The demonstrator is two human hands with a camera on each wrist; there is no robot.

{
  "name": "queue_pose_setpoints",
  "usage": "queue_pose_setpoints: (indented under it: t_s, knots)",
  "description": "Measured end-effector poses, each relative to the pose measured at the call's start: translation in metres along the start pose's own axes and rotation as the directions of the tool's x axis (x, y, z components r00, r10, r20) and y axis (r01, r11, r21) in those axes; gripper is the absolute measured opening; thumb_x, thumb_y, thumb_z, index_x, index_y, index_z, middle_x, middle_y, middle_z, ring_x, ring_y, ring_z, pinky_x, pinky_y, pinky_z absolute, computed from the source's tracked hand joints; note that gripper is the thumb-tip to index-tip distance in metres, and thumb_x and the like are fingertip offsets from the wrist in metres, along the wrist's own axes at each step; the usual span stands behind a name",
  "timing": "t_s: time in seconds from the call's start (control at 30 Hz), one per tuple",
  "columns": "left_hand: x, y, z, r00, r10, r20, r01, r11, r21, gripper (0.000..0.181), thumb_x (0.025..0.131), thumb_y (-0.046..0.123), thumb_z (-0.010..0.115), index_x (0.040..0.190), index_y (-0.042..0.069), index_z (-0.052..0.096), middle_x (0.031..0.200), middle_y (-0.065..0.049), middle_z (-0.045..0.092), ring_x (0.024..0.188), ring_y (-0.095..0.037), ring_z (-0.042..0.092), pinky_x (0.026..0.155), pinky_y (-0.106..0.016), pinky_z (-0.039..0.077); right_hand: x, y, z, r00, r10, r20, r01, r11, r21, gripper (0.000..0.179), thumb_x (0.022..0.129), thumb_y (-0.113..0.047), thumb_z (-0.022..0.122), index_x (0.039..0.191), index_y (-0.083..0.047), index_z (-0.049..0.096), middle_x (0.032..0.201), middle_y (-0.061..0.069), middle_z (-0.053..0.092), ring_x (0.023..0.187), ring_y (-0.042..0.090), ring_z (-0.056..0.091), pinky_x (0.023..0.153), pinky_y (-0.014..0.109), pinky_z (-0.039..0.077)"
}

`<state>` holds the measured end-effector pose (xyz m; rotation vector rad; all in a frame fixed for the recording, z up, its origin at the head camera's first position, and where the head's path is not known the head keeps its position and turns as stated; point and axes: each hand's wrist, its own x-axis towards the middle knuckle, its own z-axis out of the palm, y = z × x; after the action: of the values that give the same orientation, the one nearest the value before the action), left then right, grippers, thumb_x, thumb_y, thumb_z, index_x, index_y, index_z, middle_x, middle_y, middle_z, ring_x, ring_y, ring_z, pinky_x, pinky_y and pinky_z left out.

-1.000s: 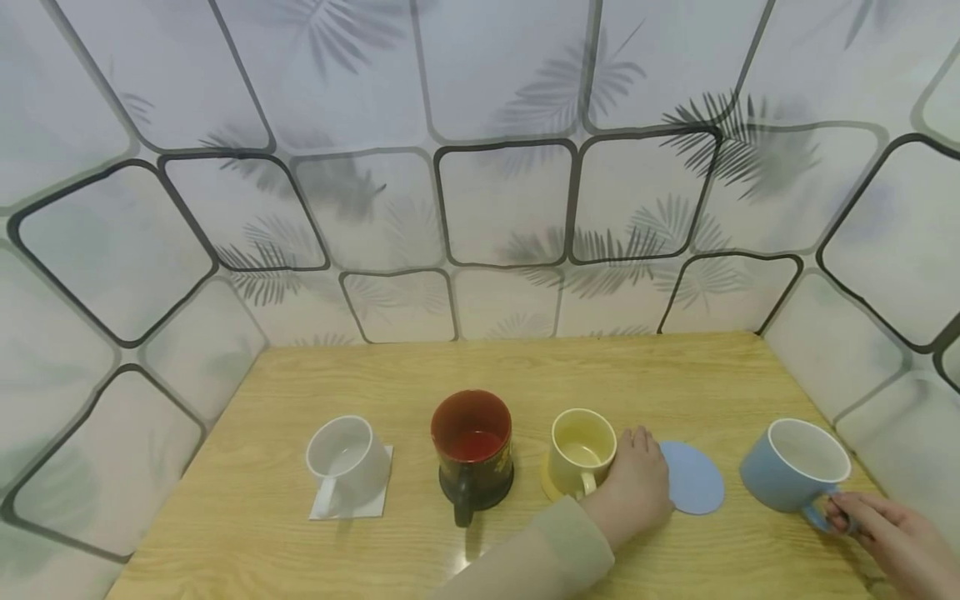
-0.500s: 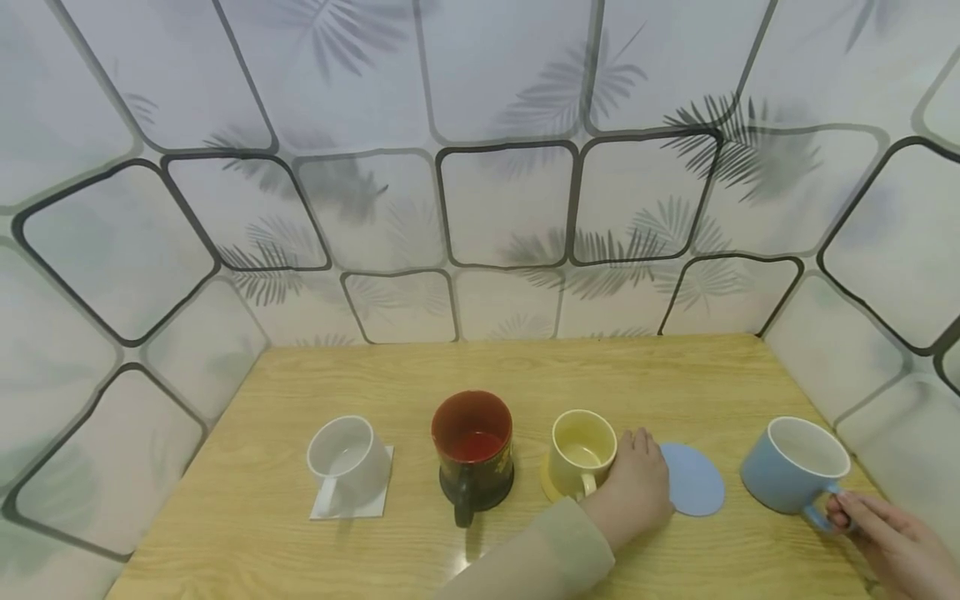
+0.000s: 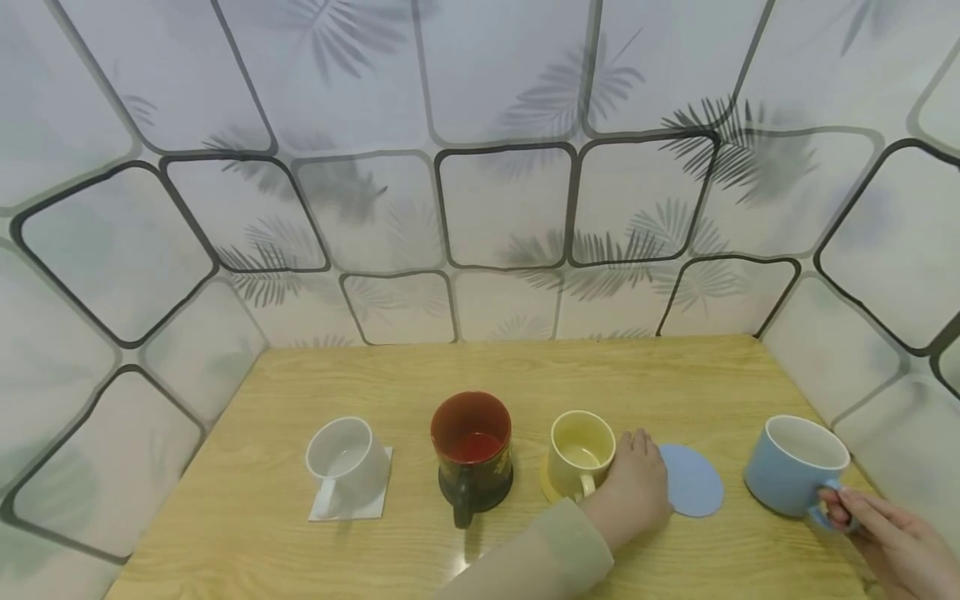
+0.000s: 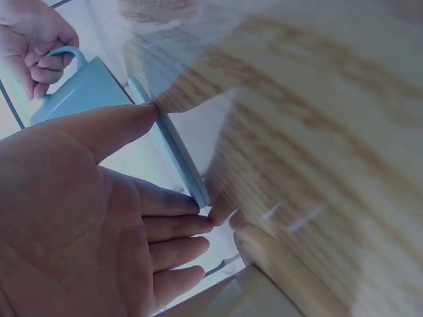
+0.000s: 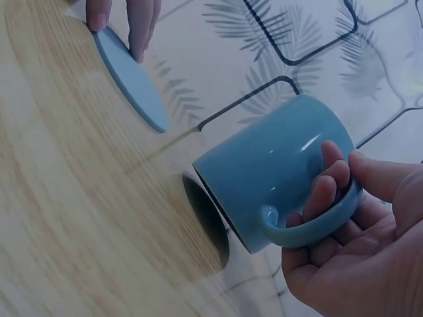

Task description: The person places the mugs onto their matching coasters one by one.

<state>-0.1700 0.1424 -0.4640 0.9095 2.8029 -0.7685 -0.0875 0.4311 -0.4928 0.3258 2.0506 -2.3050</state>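
My right hand [image 3: 888,529] grips the handle of a light-blue mug [image 3: 787,479] at the right of the table. In the right wrist view the mug [image 5: 277,172] is tilted, its base apart from the tabletop with a dark reflection below. My left hand [image 3: 633,487] rests at the left side of a round blue coaster [image 3: 696,482], beside a yellow mug [image 3: 573,467]. The left wrist view has the thumb and index finger of the left hand [image 4: 99,218] touching two places on the rim of the coaster [image 4: 175,152], holding it between them.
The yellow mug stands on a yellow coaster [image 3: 551,483]. Left of it is a dark mug [image 3: 476,479] with a red inside. A white mug [image 3: 360,467] sits on a white square coaster [image 3: 378,500] farther left. Patterned walls surround the wooden table [image 3: 420,367].
The blue mug has risen slightly and tipped more upright in my right hand. My left hand and the coaster have stayed in place.
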Motion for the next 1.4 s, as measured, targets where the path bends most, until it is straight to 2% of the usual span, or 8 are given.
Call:
queue_pose_setpoints:
  t_s: [0.3,0.57,0.7,0.87,1.1,1.2,1.4]
  knots:
    - [0.002,0.001,0.003,1.0,0.0,-0.009,0.0,1.0,-0.011,0.078,0.099,0.079,0.045,0.163,0.034,0.039,0.169,0.015,0.037,0.16,-0.004,0.03,0.131,-0.023,0.027,-0.002,-0.002,0.003,1.0,0.018,0.023,-0.016,0.998,-0.057,0.048,0.117,-0.022,0.038,0.097,-0.034,0.081,0.087,-0.008,0.061,0.08,0.009,0.053,0.068,0.023,0.046]
    - [0.004,0.003,0.004,1.0,0.0,-0.001,0.0,1.0,-0.003,0.077,0.099,0.079,0.042,0.163,0.035,0.038,0.17,0.015,0.035,0.161,-0.004,0.029,0.131,-0.023,0.026,-0.011,-0.007,0.013,0.993,-0.071,0.092,0.066,0.996,0.059,0.048,0.116,-0.013,0.037,0.106,-0.022,0.084,0.091,-0.007,0.07,0.083,0.009,0.06,0.072,0.018,0.052]
    - [0.004,0.002,0.005,1.0,0.006,0.002,-0.006,1.0,0.009,0.076,0.1,0.079,0.041,0.163,0.037,0.038,0.17,0.016,0.035,0.161,-0.004,0.028,0.131,-0.024,0.026,-0.012,-0.009,0.018,0.989,-0.094,0.117,0.085,0.993,0.083,0.048,0.116,-0.011,0.037,0.11,-0.021,0.084,0.094,-0.006,0.073,0.084,0.009,0.062,0.074,0.017,0.053]
    - [0.004,0.002,0.004,1.0,0.005,0.008,-0.005,1.0,0.014,0.075,0.1,0.078,0.04,0.163,0.037,0.038,0.171,0.016,0.034,0.161,-0.004,0.027,0.132,-0.024,0.026,-0.009,-0.008,0.019,0.96,-0.173,0.219,0.14,0.978,0.156,0.049,0.116,-0.004,0.033,0.117,-0.011,0.081,0.1,-0.004,0.074,0.088,0.011,0.064,0.077,0.017,0.054]
    - [0.002,0.002,0.003,1.0,0.003,0.013,-0.003,1.0,0.013,0.075,0.1,0.079,0.04,0.163,0.037,0.038,0.171,0.016,0.034,0.161,-0.004,0.028,0.132,-0.024,0.026,-0.006,-0.009,0.022,0.937,-0.182,0.297,0.155,0.981,0.112,0.047,0.116,-0.003,0.03,0.11,0.005,0.075,0.113,-0.009,0.073,0.097,0.009,0.064,0.084,0.013,0.056]
    - [0.001,0.002,0.002,1.0,0.0,0.016,0.0,1.0,0.016,0.075,0.1,0.079,0.039,0.163,0.038,0.037,0.17,0.017,0.034,0.161,-0.003,0.027,0.132,-0.023,0.026,-0.004,-0.009,0.025,0.909,-0.202,0.365,0.168,0.978,0.123,0.049,0.116,-0.001,0.025,0.115,0.005,0.074,0.113,-0.008,0.069,0.101,0.009,0.062,0.088,0.013,0.055]
    - [0.002,0.002,0.003,1.0,-0.002,0.022,0.002,1.0,0.014,0.076,0.101,0.079,0.038,0.164,0.037,0.035,0.172,0.016,0.032,0.161,-0.004,0.026,0.132,-0.024,0.024,-0.004,-0.01,0.032,0.891,-0.231,0.39,0.184,0.971,0.154,0.049,0.115,0.001,0.025,0.109,0.006,0.073,0.128,-0.011,0.074,0.108,0.006,0.066,0.092,0.01,0.055]
